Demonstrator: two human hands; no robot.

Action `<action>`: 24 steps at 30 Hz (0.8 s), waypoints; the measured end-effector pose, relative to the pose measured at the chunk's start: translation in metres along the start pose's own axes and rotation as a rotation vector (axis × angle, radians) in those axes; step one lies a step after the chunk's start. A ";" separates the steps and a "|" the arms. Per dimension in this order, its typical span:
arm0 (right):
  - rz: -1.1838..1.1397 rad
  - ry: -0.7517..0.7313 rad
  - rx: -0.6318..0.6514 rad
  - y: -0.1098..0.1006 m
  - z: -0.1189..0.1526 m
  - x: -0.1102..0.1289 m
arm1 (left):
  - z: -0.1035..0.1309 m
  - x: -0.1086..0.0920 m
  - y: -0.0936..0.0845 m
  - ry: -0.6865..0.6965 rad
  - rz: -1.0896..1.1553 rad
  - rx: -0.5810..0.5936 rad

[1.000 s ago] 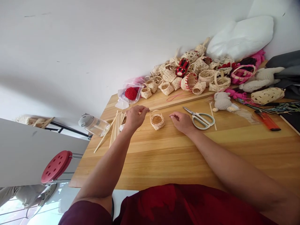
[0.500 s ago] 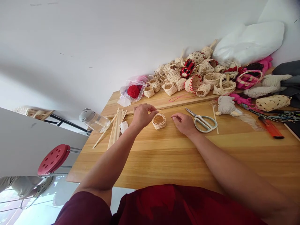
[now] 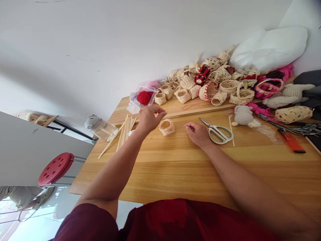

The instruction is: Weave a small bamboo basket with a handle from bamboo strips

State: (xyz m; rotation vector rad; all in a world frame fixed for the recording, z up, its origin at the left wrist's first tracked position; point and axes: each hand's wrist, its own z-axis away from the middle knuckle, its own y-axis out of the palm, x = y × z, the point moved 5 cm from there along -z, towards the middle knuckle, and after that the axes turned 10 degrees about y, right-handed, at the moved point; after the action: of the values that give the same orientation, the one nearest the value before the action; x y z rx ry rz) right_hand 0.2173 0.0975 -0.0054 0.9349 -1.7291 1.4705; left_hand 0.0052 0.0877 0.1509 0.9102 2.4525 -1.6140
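A small woven basket (image 3: 167, 129) made of pale strips is on the wooden table, its round opening tipped a little toward the left. My left hand (image 3: 151, 117) hovers just above and left of it, thumb and fingertips brought together in a pinch. Whatever is between those fingertips is too fine to make out. To the basket's right, apart from it, my right hand (image 3: 197, 133) rests at the table with its fingers curled closed; any contents are hidden. White-handled scissors (image 3: 220, 135) lie right beside the right hand, blades partly apart.
Pale flat strips (image 3: 124, 133) and a clear water bottle (image 3: 101, 129) are at left. Along the back sit many woven baskets (image 3: 187, 82) and red yarn (image 3: 143, 97) in a plastic bag. A grey crocheted figure (image 3: 243, 115) and orange-handled cutter (image 3: 292, 141) lie at right.
The small basket has shifted slightly left and tipped. My left hand has moved a little up and left, away from the rim. My right hand stays nearly where it was.
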 end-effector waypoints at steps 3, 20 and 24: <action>-0.003 0.001 0.003 0.000 0.000 -0.001 | 0.005 0.006 -0.001 -0.047 -0.002 -0.017; -0.008 0.017 0.012 -0.002 0.000 -0.002 | 0.029 0.051 -0.021 -0.168 0.067 -0.148; -0.013 0.025 0.023 -0.002 0.000 -0.002 | 0.033 0.049 -0.019 -0.155 0.107 -0.121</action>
State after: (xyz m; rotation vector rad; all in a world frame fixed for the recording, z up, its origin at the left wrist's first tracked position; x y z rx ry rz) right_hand 0.2198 0.0978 -0.0062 0.9346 -1.6884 1.4899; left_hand -0.0528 0.0751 0.1333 0.8490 2.3263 -1.4274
